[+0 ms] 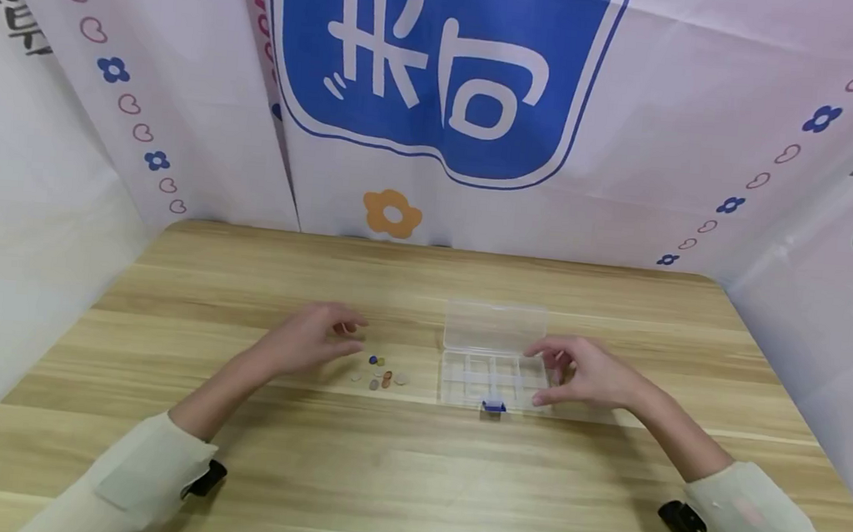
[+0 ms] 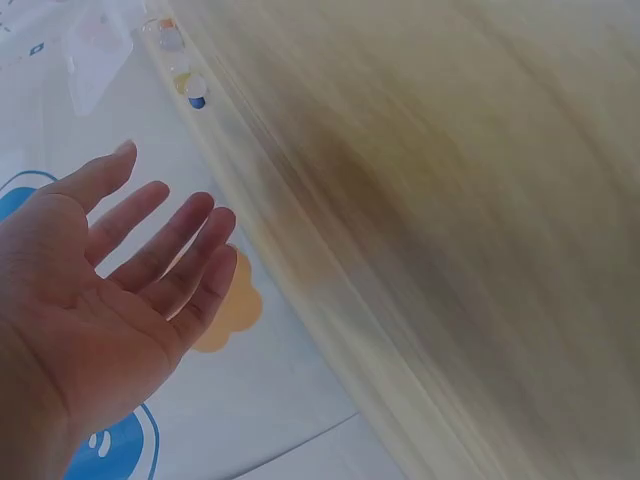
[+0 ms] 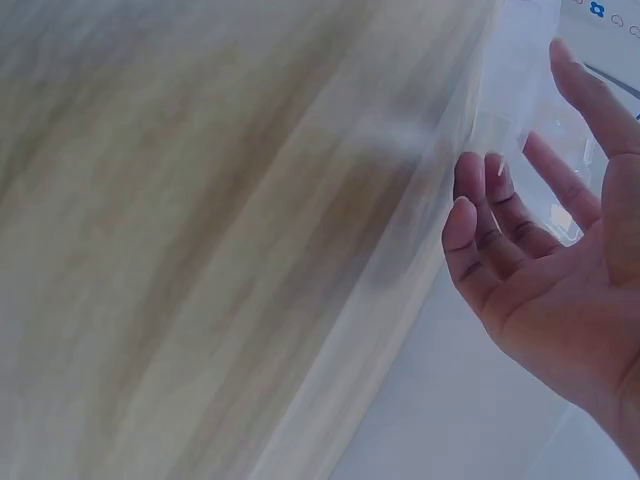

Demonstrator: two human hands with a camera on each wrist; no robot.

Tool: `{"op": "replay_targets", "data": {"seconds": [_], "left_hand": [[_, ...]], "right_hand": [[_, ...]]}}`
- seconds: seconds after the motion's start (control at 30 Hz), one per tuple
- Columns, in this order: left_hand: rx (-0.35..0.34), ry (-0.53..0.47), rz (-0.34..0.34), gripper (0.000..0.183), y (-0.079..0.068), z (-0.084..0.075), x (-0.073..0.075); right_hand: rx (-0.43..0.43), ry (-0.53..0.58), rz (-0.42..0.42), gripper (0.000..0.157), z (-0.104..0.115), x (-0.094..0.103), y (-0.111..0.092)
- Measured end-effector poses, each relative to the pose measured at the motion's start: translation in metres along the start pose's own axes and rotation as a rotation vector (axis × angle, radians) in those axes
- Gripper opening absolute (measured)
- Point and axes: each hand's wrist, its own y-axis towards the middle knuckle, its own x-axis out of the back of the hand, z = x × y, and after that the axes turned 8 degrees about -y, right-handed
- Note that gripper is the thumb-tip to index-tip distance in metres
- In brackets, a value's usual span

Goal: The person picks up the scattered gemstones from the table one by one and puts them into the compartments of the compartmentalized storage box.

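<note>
A clear plastic compartment box (image 1: 479, 380) lies on the table with its lid (image 1: 495, 328) raised at the back and a blue piece (image 1: 494, 407) at its front edge. My right hand (image 1: 589, 374) is at the box's right end, thumb near the front corner and fingers near the back; whether it touches cannot be told. Left of the box lie several small round pieces, among them a blue one (image 1: 372, 360), a copper-brown one (image 1: 387, 378) and a clear one (image 1: 401, 378). Just left of them hovers my left hand (image 1: 313, 342), holding nothing, its fingers loosely bent in the left wrist view.
Wood-grained table (image 1: 409, 482) runs under everything. White printed cloth (image 1: 209, 157) hangs along its back edge and both sides. Black straps (image 1: 207, 479) show at both sleeve cuffs.
</note>
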Motion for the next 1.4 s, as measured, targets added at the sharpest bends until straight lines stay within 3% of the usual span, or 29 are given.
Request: {"op": "replay_targets", "data": {"seconds": [0.4, 0.97, 1.23, 1.4], "left_hand": [[-0.02, -0.024, 0.028, 0.033, 0.005, 0.003, -0.008], [-0.013, -0.029, 0.052, 0.032, 0.01, -0.001, -0.01], [-0.059, -0.034, 0.09, 0.016, 0.018, 0.0, -0.011], [-0.035, -0.042, 0.121, 0.01, 0.021, -0.001, -0.013]], "right_hand": [[-0.003, 0.103, 0.048, 0.058, -0.005, -0.003, 0.002], [-0.097, 0.309, 0.119, 0.059, -0.006, -0.001, 0.002], [-0.098, 0.352, 0.117, 0.059, -0.008, -0.003, 0.003], [-0.104, 0.36, 0.12, 0.059, -0.007, -0.003, 0.004]]}}
